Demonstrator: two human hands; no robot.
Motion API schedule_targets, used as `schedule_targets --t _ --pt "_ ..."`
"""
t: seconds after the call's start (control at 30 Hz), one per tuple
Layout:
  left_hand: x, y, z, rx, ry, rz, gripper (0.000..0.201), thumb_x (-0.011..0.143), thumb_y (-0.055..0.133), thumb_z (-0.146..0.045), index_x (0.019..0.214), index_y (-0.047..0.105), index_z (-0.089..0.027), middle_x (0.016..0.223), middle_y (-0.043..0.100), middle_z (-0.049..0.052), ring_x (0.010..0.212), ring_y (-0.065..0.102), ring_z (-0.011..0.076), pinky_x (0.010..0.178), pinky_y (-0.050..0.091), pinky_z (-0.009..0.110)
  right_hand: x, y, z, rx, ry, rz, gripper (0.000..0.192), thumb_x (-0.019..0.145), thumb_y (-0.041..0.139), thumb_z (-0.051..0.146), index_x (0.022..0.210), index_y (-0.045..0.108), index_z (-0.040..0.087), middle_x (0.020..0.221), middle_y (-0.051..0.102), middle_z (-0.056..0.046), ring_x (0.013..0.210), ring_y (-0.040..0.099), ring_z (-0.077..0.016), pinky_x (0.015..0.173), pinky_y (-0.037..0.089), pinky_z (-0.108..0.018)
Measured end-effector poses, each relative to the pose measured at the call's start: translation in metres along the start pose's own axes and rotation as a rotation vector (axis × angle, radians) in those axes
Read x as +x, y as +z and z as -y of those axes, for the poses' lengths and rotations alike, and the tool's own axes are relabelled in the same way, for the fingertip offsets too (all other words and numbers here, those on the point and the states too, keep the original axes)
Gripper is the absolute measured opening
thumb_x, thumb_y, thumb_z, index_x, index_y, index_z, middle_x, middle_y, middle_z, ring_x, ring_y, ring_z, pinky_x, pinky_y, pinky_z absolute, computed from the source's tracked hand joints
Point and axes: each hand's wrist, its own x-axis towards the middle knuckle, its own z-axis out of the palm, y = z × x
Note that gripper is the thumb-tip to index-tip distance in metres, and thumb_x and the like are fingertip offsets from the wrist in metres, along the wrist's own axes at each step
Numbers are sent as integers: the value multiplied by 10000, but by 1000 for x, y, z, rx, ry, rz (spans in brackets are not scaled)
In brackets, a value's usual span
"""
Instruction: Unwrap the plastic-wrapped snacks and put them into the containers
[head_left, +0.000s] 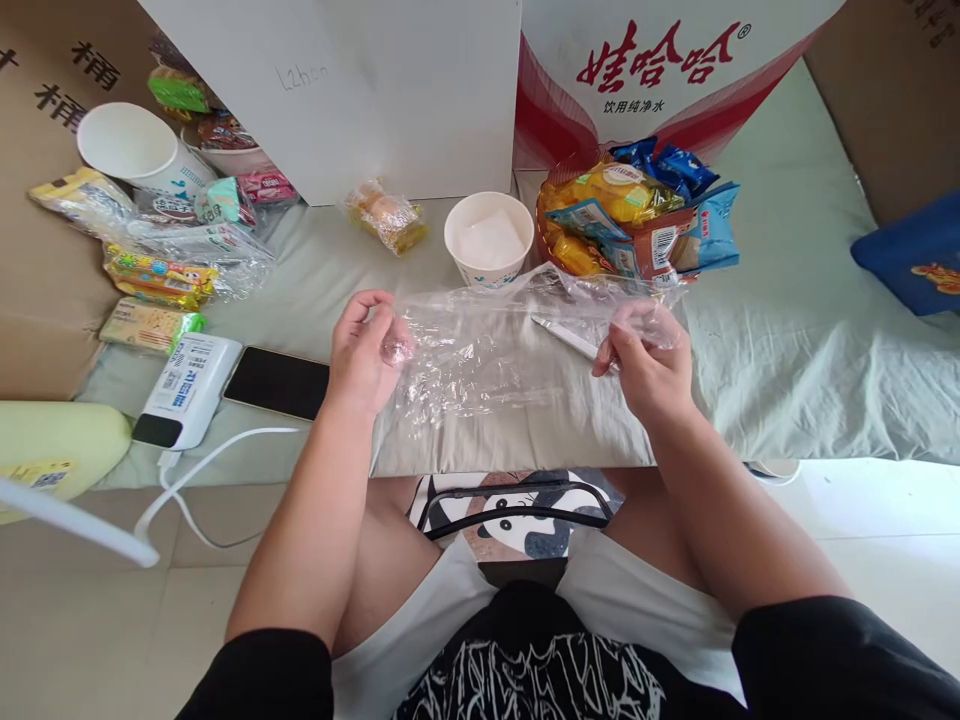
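A sheet of clear plastic film [480,365] is stretched between my two hands above the green cloth. My left hand [367,350] pinches its left edge between thumb and fingers. At the other end my right hand [649,355] grips the film, fingers curled. Beneath the film near my right hand lies a slim white tool [566,337], perhaps a knife or pen; its near end is hidden by the hand. Just beyond the film stands a paper cup [489,240] with something white inside. A film-wrapped snack [386,215] rests to the cup's left.
Packaged snacks fill an amber basket [551,215] at the back right. On the left are a phone [277,382], a white power bank [187,392] with a cable, wrapped snacks and a paper cup [146,150]. White boxes [405,90] stand behind; a blue pouch [911,255] lies far right.
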Motion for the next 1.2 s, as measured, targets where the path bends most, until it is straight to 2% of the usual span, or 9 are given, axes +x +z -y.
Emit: schedule_targets --t 0.17,0.33,0.63,0.8,0.9,0.97,1.03,1.13,1.2 --pt "-4 0 2 206 -233 199 394 664 895 -340 972 696 -198 663 709 22 502 661 167 442 447 219 2 -2 -4 23 34 -1 426 849 784 630 968 596 267 515 575 92 408 536 -105 432 424 -229" --pt "-8 2 -5 126 -168 126 170 690 830 -240 787 692 -218 504 604 -24 387 540 123 371 361 191 6 -10 -2 144 -14 32 395 841 776 627 970 602 297 516 474 99 383 453 -102 391 357 -239" --pt "-3 6 -9 42 -266 40 269 715 694 -57 513 549 -160 667 664 21 511 611 91 534 538 208 12 -22 7 192 77 97 417 748 737 591 640 508 259 575 505 3 476 479 -160 431 401 -308" --pt "-3 8 -12 -30 -280 70 425 880 624 -283 481 556 -154 647 647 82 514 583 144 486 513 277 11 -21 6 172 33 134 628 837 497 819 586 551 247 557 543 -39 473 510 -174 476 441 -352" --pt "-1 7 -10 46 -271 75 404 819 715 -391 513 615 -147 678 655 86 565 636 166 472 513 259 10 -21 5 109 44 132 625 840 627 783 570 496 235 542 552 -22 480 518 -147 482 412 -308" --pt "-2 5 -8 82 -219 108 218 627 840 -270 577 663 -152 771 685 62 601 650 150 427 470 211 9 -26 7 145 69 161 533 768 830 620 630 485 237 533 527 34 438 455 -107 452 360 -271" --pt "-4 2 -7 59 -192 158 248 475 853 -119 669 707 -172 883 714 40 612 634 122 370 391 165 5 -36 9 289 118 254 468 693 907 564 777 553 269 490 433 112 361 322 -75 410 306 -250" --pt "-8 -2 -7 -77 -216 205 342 447 828 -68 742 723 -207 935 735 28 530 487 56 295 155 122 -1 -49 10 498 210 368 595 706 744 818 995 610 315 409 217 182 293 153 -72 383 286 -253" --pt "-7 -2 -4 -142 -280 265 330 474 831 -97 769 733 -207 942 746 41 498 392 37 292 13 131 -2 -46 10 539 318 383 596 770 633 861 988 607 306 401 215 174 295 182 -80 414 349 -263"
